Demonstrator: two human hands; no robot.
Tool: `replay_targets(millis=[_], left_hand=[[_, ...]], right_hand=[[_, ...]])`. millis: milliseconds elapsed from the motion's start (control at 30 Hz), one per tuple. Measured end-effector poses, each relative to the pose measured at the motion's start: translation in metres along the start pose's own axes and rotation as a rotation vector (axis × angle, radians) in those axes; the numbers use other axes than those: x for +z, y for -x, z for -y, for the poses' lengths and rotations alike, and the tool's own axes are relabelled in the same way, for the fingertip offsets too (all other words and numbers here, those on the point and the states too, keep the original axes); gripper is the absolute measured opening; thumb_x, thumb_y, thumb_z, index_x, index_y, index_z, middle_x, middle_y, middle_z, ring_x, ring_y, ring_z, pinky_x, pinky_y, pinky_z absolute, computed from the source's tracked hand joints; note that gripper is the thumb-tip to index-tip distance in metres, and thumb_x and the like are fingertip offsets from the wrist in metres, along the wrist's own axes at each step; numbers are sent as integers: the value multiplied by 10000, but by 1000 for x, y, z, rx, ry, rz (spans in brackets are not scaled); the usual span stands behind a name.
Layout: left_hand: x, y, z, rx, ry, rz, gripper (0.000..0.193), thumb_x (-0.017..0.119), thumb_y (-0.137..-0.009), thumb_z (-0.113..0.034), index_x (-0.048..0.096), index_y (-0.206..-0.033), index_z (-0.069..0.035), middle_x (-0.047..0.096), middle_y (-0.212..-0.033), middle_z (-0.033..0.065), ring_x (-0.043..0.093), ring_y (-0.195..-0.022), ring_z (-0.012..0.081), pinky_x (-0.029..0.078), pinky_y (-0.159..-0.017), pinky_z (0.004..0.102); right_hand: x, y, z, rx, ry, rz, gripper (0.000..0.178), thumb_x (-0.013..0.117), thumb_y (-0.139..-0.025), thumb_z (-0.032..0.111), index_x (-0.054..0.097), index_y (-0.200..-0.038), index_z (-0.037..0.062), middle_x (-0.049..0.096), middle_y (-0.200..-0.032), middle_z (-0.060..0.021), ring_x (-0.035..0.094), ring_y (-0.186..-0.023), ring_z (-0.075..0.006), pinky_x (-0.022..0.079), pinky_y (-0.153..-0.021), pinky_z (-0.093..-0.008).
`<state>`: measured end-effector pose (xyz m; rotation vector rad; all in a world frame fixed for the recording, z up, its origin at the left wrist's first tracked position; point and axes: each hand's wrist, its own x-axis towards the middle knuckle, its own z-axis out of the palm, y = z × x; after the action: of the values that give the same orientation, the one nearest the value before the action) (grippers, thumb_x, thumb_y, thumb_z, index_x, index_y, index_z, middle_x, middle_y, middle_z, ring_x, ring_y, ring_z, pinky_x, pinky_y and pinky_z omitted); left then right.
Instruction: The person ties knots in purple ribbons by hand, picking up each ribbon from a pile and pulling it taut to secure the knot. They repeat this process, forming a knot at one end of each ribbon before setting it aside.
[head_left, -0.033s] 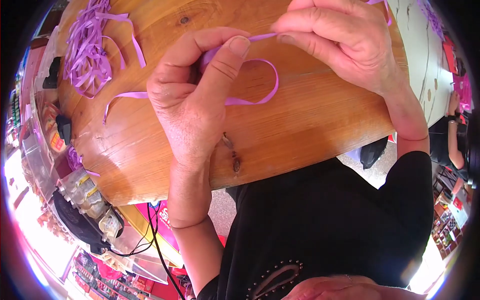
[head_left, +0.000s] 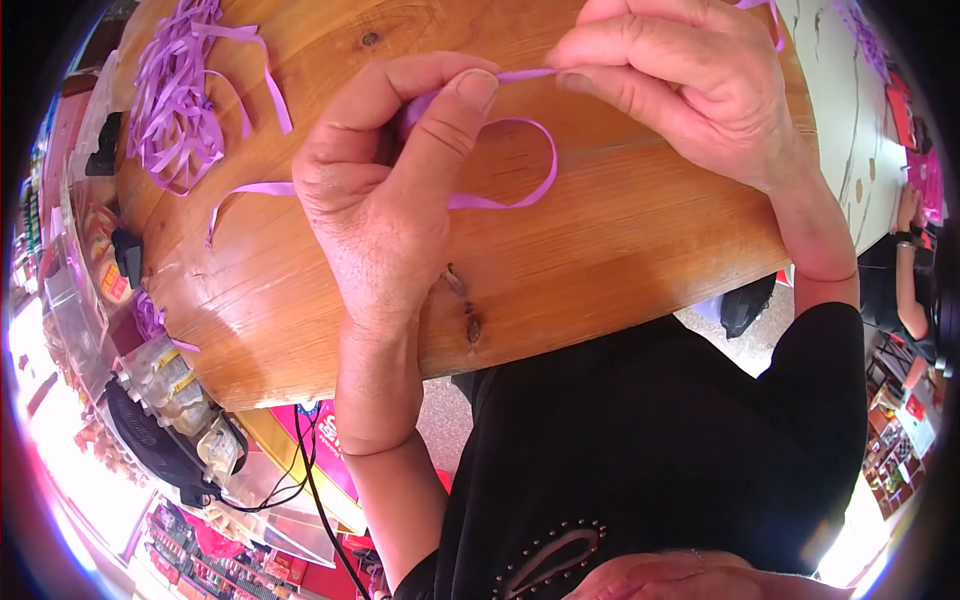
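A narrow purple ribbon (head_left: 524, 74) runs taut between my two hands over the wooden table. My left hand (head_left: 385, 180) pinches it between thumb and forefinger, and more purple ribbon shows inside the curled fingers. From this hand a loop hangs to the right, and a loose tail (head_left: 255, 189) lies out to the left on the tabletop. My right hand (head_left: 680, 85) is closed on the ribbon's other stretch with thumb and fingertips; the end in its grip is hidden.
A heap of purple ribbon strips (head_left: 175, 110) lies at the table's far left. The wooden tabletop (head_left: 600, 240) has a curved near edge against me. A pale marbled surface (head_left: 850, 120) adjoins on the right. Black cables (head_left: 305, 455) hang at lower left. Another person's arm (head_left: 908, 285) shows far right.
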<state>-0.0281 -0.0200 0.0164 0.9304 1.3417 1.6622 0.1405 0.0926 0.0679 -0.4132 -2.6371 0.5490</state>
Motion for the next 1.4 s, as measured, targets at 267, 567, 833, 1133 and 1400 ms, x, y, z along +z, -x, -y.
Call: replay_targets(millis=[267,567,833,1133,1400], left_hand=[[16,5,9,-75,244,-64,114,629,-847,-13,631,-960,-2,579,-736,-17,397,-553,12,267,-482,159],[17,12,10,-67,304,41,114,598,-869,32,598,-981,14,624,-775,15,578,-693,43,472,-628,168],[24,10,18,-16,166,-33,113,636,-851,-21,644,-960,9,620,-773,-6,443,-583,11,304,-508,144],[25,11,7,-157,314,-66,134,616,-851,-21,640,-975,24,606,-735,0,436,-562,27,303,-501,162],[17,10,0,-244,99,17,118,622,-862,-36,642,-957,31,608,-730,-2,504,-621,38,377,-563,161]], right_hand=[[27,4,-14,75,-946,82,178,643,-836,5,677,-1010,10,646,-937,-82,616,-837,-173,476,-733,-231],[37,3,-12,-309,-217,-317,279,667,-784,-27,670,-1059,22,637,-879,-80,612,-752,-182,492,-621,-247],[20,5,8,-31,-63,-211,259,693,-735,-27,647,-987,8,616,-804,-80,600,-696,-205,477,-574,-271],[11,0,3,337,-767,89,184,641,-843,28,612,-1024,9,632,-925,-75,628,-908,-168,492,-784,-248],[34,-4,-36,-808,507,-538,206,647,-773,62,658,-970,-1,630,-842,-54,594,-777,-164,407,-620,-278]])
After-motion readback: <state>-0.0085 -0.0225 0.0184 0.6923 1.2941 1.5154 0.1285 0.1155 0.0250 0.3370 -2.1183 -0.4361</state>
